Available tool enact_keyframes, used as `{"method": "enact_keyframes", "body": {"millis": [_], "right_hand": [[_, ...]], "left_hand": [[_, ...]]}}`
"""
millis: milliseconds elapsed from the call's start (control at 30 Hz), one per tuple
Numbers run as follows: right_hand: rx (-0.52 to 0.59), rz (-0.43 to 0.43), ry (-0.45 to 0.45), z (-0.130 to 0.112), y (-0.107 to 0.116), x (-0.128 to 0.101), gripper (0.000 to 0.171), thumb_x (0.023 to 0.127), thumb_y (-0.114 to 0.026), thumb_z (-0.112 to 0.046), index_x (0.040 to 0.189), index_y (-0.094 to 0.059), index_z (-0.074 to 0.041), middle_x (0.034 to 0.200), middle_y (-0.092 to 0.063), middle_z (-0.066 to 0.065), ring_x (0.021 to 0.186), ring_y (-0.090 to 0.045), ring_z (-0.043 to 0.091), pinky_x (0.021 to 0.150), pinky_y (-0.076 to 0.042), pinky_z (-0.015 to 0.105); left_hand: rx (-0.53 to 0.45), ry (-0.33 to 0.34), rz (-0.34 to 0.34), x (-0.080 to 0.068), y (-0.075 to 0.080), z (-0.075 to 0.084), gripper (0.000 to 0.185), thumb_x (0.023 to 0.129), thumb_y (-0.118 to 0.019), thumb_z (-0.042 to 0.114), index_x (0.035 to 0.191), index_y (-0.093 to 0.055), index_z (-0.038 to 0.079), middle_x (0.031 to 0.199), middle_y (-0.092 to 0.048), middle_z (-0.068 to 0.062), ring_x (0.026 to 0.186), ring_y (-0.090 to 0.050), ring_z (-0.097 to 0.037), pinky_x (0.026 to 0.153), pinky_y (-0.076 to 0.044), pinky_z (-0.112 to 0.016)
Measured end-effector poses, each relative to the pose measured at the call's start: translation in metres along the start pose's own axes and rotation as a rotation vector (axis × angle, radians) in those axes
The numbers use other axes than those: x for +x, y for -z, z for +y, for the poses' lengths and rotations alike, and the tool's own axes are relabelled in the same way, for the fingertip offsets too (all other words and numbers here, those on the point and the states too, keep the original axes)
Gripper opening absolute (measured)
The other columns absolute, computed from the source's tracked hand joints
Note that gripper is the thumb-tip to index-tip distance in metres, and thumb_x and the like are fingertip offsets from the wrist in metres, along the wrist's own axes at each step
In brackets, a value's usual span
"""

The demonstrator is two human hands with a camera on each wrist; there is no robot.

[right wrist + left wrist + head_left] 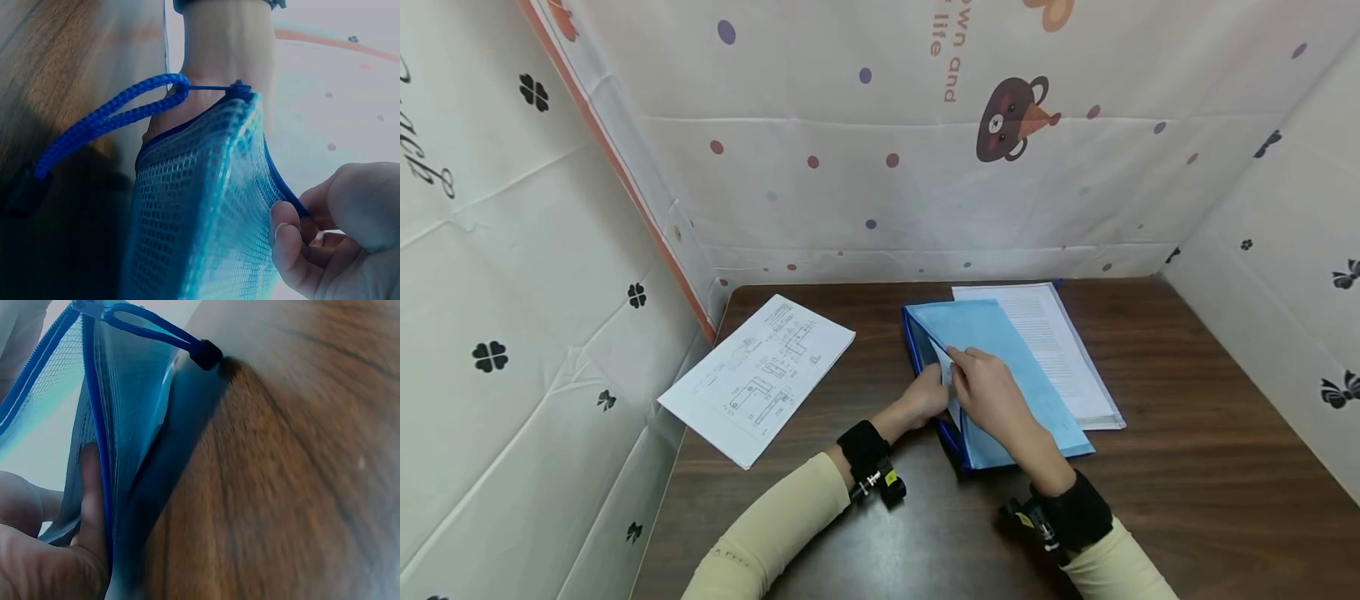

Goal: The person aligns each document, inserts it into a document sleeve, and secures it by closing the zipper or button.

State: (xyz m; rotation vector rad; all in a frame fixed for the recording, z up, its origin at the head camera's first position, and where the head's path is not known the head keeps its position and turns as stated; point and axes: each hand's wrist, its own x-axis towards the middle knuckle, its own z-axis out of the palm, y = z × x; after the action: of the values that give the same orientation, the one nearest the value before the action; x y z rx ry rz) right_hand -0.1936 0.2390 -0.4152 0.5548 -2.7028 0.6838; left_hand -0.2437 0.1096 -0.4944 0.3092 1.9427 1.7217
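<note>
A blue mesh zipper pouch (1000,333) lies on the table with its left side unzipped. My right hand (992,396) pinches the upper zipper edge and lifts it, seen closely in the right wrist view, where the right hand (344,234) has thumb and fingertips on the blue edging. My left hand (927,393) reaches into the opening. In the left wrist view the left hand (56,550) holds sheets of paper (74,487) between thumb and fingers inside the pouch. A blue cord pull (112,115) hangs from the pouch corner. The sheets' far part is hidden by the pouch.
Left on the brown wooden table (1180,500) lies a white sheet with line drawings (767,375). A stack of printed pages (1052,350) lies partly under the pouch on the right. White printed cloth (820,200) walls in the table's back and sides.
</note>
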Motion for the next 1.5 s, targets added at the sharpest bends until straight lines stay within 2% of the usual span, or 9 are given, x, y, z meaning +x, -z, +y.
{"method": "enact_keyframes", "body": {"millis": [133, 300, 433, 600, 800, 933, 1100, 1267, 1500], "right_hand": [[0.009, 0.001, -0.007, 0.000, 0.001, 0.001, 0.027, 0.101, -0.065, 0.004, 0.125, -0.071, 0.012, 0.068, -0.053, 0.003, 0.054, -0.040, 0.011, 0.047, -0.038, 0.025], [0.003, -0.006, -0.027, 0.001, 0.002, 0.001, 0.028, 0.102, -0.063, 0.002, 0.127, -0.070, 0.011, 0.069, -0.053, 0.002, 0.054, -0.041, 0.011, 0.047, -0.038, 0.025], [-0.009, -0.004, -0.032, 0.002, 0.004, 0.001, 0.028, 0.102, -0.064, 0.001, 0.127, -0.070, 0.011, 0.068, -0.053, 0.002, 0.054, -0.041, 0.011, 0.048, -0.038, 0.026], [-0.024, -0.001, -0.038, 0.003, 0.007, 0.000, 0.028, 0.102, -0.065, 0.001, 0.127, -0.070, 0.011, 0.070, -0.056, 0.003, 0.055, -0.043, 0.012, 0.049, -0.039, 0.027], [-0.015, 0.001, -0.037, 0.004, 0.007, -0.001, 0.028, 0.102, -0.064, 0.001, 0.127, -0.070, 0.011, 0.068, -0.054, 0.002, 0.056, -0.043, 0.012, 0.049, -0.039, 0.027], [-0.015, 0.008, -0.026, 0.003, 0.005, -0.003, 0.027, 0.102, -0.064, 0.002, 0.127, -0.071, 0.011, 0.069, -0.055, 0.003, 0.056, -0.044, 0.012, 0.049, -0.040, 0.026], [-0.032, 0.024, -0.010, 0.002, 0.003, -0.005, 0.027, 0.102, -0.064, 0.001, 0.126, -0.071, 0.011, 0.072, -0.059, 0.005, 0.056, -0.044, 0.012, 0.050, -0.041, 0.026], [-0.050, 0.039, 0.000, 0.002, -0.001, -0.007, 0.026, 0.102, -0.063, 0.001, 0.125, -0.071, 0.011, 0.069, -0.055, 0.004, 0.054, -0.041, 0.011, 0.047, -0.039, 0.025], [-0.063, 0.035, -0.008, 0.001, 0.002, -0.008, 0.026, 0.102, -0.064, 0.001, 0.125, -0.071, 0.011, 0.068, -0.052, 0.002, 0.053, -0.040, 0.011, 0.047, -0.038, 0.025]], "left_hand": [[0.011, -0.050, -0.044, -0.004, 0.008, 0.000, 0.030, 0.110, -0.057, 0.013, 0.139, -0.056, 0.003, 0.103, -0.068, -0.011, 0.072, -0.070, -0.023, 0.059, -0.063, -0.037], [0.015, -0.006, -0.074, -0.017, 0.023, 0.003, 0.066, 0.110, -0.061, 0.021, 0.165, -0.027, 0.004, 0.131, -0.066, -0.021, 0.086, -0.074, -0.026, 0.064, -0.065, -0.041], [0.038, 0.001, -0.069, -0.026, 0.040, 0.004, 0.069, 0.109, -0.064, 0.028, 0.164, -0.030, 0.004, 0.134, -0.067, -0.020, 0.088, -0.078, -0.026, 0.064, -0.065, -0.041], [0.034, -0.010, -0.042, -0.032, 0.072, 0.007, 0.058, 0.109, -0.065, 0.027, 0.157, -0.042, 0.004, 0.132, -0.069, -0.019, 0.094, -0.078, -0.030, 0.068, -0.065, -0.042], [0.031, 0.013, 0.026, -0.036, 0.125, 0.021, 0.059, 0.109, -0.064, 0.027, 0.157, -0.042, 0.001, 0.140, -0.063, -0.023, 0.115, -0.072, -0.038, 0.082, -0.065, -0.044], [0.132, 0.001, 0.115, -0.041, 0.160, 0.027, 0.063, 0.108, -0.065, 0.030, 0.157, -0.040, -0.002, 0.144, -0.059, -0.026, 0.125, -0.066, -0.042, 0.093, -0.061, -0.045], [0.339, 0.011, 0.192, -0.047, 0.194, 0.030, 0.072, 0.107, -0.064, 0.044, 0.159, -0.040, 0.001, 0.148, -0.055, -0.026, 0.129, -0.062, -0.041, 0.102, -0.057, -0.048], [0.523, 0.075, 0.252, -0.053, 0.222, 0.028, 0.076, 0.105, -0.063, 0.052, 0.159, -0.041, 0.003, 0.148, -0.057, -0.025, 0.131, -0.060, -0.042, 0.104, -0.053, -0.054], [0.648, 0.169, 0.372, -0.062, 0.256, 0.019, 0.080, 0.103, -0.067, 0.048, 0.159, -0.039, -0.002, 0.147, -0.054, -0.032, 0.134, -0.055, -0.048, 0.108, -0.048, -0.058]]}}
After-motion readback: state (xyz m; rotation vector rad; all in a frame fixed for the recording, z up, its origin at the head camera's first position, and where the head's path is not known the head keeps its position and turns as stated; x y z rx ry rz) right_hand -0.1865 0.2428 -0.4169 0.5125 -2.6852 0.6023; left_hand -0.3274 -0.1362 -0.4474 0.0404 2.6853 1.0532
